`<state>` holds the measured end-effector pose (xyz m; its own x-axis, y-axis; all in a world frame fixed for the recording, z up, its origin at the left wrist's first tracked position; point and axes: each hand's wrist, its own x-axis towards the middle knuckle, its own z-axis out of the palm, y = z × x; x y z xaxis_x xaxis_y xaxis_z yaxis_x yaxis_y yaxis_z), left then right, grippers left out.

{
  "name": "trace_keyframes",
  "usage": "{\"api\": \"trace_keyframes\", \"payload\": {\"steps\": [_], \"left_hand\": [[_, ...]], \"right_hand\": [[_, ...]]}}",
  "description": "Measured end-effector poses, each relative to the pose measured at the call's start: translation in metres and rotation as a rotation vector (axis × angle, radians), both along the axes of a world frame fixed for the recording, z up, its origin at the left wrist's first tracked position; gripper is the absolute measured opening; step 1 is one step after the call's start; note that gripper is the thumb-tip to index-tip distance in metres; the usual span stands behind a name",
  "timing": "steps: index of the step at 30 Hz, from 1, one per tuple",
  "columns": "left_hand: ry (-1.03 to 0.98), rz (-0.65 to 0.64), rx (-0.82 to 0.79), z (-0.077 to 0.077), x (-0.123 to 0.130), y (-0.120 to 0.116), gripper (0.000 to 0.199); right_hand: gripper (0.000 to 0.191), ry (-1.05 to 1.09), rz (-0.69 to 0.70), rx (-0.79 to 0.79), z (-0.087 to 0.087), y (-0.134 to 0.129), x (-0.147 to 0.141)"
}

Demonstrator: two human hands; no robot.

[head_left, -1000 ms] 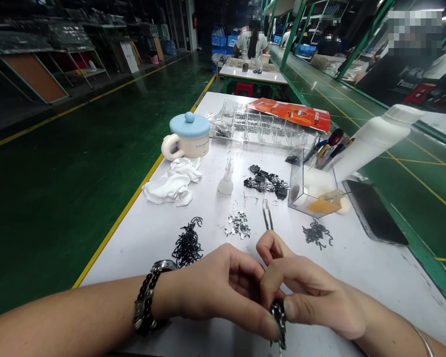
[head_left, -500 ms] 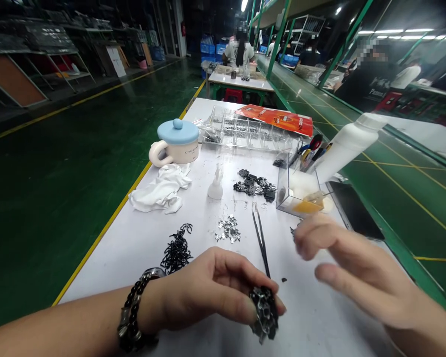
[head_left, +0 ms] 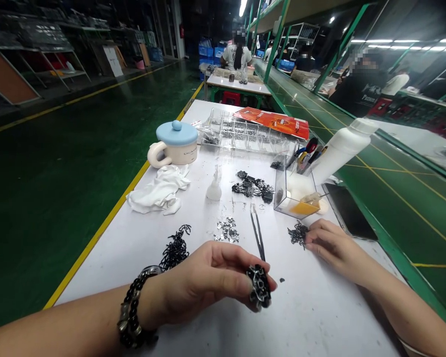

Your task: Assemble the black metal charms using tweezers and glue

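My left hand [head_left: 219, 277] is closed around a stack of small black and silvery metal parts [head_left: 259, 287], held over the table with its end toward me. At the right, the fingertips of my right hand [head_left: 330, 245] are pressed together at the edge of a small pile of thin, curved black pieces [head_left: 298, 234]. What they pinch, if anything, is hidden. Tweezers [head_left: 258, 230] lie just beyond the held stack, points away from me. Left of them is a scatter of small silvery metal plates [head_left: 228, 230]. A larger pile of curved black pieces [head_left: 175, 250] lies beyond my left wrist.
Flat black parts [head_left: 253, 187] lie mid-table beside a small translucent bulb [head_left: 214, 188]. A clear box [head_left: 295, 198] holds tools; a white bottle [head_left: 344, 148] and phone [head_left: 349, 210] are alongside. Left are a lidded mug [head_left: 177, 144] and white cloth [head_left: 159, 191]; behind, a compartment tray [head_left: 245, 136].
My right hand has moved from above the table, fingers apart, down to the right-hand pile of black pieces, and its fingers have closed. My left hand has raised the held stack slightly.
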<state>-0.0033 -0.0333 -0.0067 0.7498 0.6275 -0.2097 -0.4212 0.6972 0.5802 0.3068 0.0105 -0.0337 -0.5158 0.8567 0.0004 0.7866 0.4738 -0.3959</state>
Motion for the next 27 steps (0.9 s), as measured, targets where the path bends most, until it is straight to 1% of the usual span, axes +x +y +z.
{"api": "trace_keyframes", "payload": {"steps": [3, 5, 7, 9, 11, 13, 16, 19, 27], "left_hand": [[0.0, 0.016, 0.0, 0.0, 0.0, 0.0, 0.026], [0.001, 0.026, -0.004, -0.001, 0.0, 0.0, 0.026], [0.009, 0.043, -0.002, -0.002, 0.0, 0.001, 0.027], [0.031, 0.069, 0.009, -0.002, 0.001, 0.002, 0.028], [0.067, 0.087, 0.021, -0.002, 0.001, 0.003, 0.026], [0.099, 0.085, 0.021, -0.002, 0.001, 0.003, 0.024], [0.121, 0.084, 0.016, 0.0, 0.001, 0.003, 0.025], [0.117, 0.105, 0.009, 0.0, 0.001, 0.003, 0.027], [0.122, 0.106, -0.01, -0.003, 0.002, 0.004, 0.024]], "right_hand": [[0.012, 0.041, -0.012, 0.068, -0.006, -0.003, 0.004], [0.009, 0.097, -0.041, 0.156, -0.006, -0.006, 0.005], [0.006, 0.176, -0.072, 0.257, 0.002, -0.011, 0.001], [0.005, 0.259, -0.06, 0.31, 0.016, -0.018, -0.012], [0.004, 0.316, 0.029, 0.278, 0.034, -0.026, -0.033], [0.008, 0.336, 0.163, 0.226, 0.051, -0.032, -0.058], [0.014, 0.293, 0.3, 0.175, 0.065, -0.035, -0.089], [0.013, 0.256, 0.338, 0.144, 0.067, -0.034, -0.102], [0.011, 0.278, 0.287, 0.119, 0.063, -0.037, -0.103]]}}
